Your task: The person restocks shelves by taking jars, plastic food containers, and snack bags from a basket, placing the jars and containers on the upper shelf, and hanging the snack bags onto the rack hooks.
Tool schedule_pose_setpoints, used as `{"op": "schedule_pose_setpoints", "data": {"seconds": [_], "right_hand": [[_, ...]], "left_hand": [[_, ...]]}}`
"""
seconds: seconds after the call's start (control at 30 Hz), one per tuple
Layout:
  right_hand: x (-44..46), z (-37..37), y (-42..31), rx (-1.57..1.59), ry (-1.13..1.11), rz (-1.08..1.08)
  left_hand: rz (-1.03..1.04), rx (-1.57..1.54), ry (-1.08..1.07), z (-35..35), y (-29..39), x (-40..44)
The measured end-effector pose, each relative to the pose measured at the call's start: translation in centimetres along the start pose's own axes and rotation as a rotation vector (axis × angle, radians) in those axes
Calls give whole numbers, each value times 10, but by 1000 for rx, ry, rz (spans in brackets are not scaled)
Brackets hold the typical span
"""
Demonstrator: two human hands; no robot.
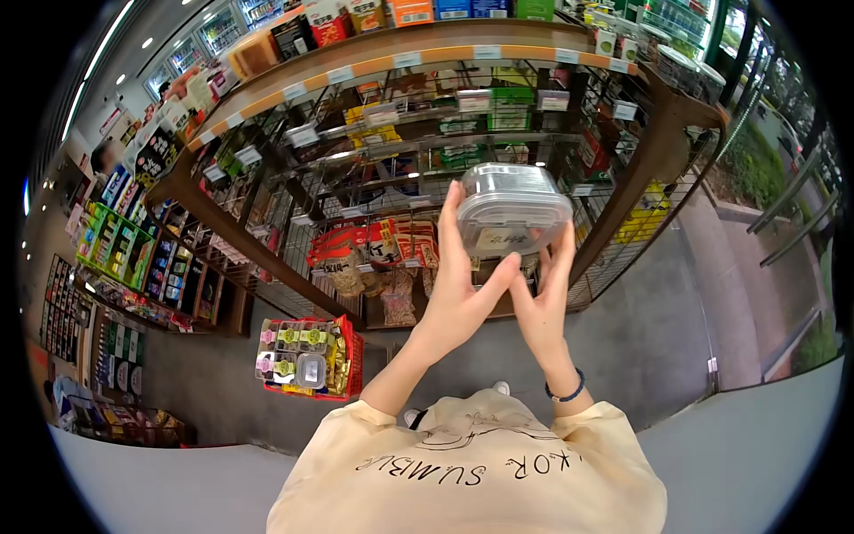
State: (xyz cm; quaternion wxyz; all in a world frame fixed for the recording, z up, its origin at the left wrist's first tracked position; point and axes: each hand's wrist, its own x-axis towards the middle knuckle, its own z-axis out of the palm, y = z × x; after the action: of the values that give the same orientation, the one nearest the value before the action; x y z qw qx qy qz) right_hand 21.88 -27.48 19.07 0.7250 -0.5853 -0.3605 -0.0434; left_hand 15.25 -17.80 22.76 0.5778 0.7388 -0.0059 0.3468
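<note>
Both of my hands are raised in front of the store shelf, holding a clear plastic food container (514, 209) with a lid and a small label. It looks like one tub, or two stacked; I cannot tell which. My left hand (455, 289) wraps its left side, thumb along the near face. From the right and below, my right hand (544, 289) grips it, fingers on the right edge. The two thumbs nearly meet under the label. Down on the floor to the left, a red shopping basket (354, 356) holds several clear-lidded tubs (311, 369) and gold packets.
A wooden-framed wire shelf (409, 60) spans the front, stocked with boxes and price tags. Red snack bags (342, 245) fill its lower level. More round tubs (689, 71) stand at its right corner. Glass and greenery lie right, other product racks (111, 245) left.
</note>
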Motion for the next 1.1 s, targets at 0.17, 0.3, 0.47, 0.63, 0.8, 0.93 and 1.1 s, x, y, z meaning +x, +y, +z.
{"op": "schedule_pose_setpoints", "data": {"seconds": [0.17, 0.3, 0.47, 0.63, 0.8, 0.93, 1.1], "right_hand": [[17, -79, 20, -60, 75, 2], [36, -121, 9, -72, 69, 29], [68, -144, -1, -14, -3, 8], [106, -133, -6, 65, -34, -135], [156, -112, -8, 65, -97, -285], [197, -92, -15, 52, -93, -322], [252, -79, -31, 61, -149, -364]], "left_hand": [[54, 52, -141, 67, -9, 28], [23, -23, -165, 103, -10, 45], [75, -93, -144, 115, -4, 72], [164, -88, -128, 106, 4, 106], [283, -114, -32, 90, 19, 146], [344, -206, -15, 77, 28, 185], [481, -202, -10, 66, 26, 241]]}}
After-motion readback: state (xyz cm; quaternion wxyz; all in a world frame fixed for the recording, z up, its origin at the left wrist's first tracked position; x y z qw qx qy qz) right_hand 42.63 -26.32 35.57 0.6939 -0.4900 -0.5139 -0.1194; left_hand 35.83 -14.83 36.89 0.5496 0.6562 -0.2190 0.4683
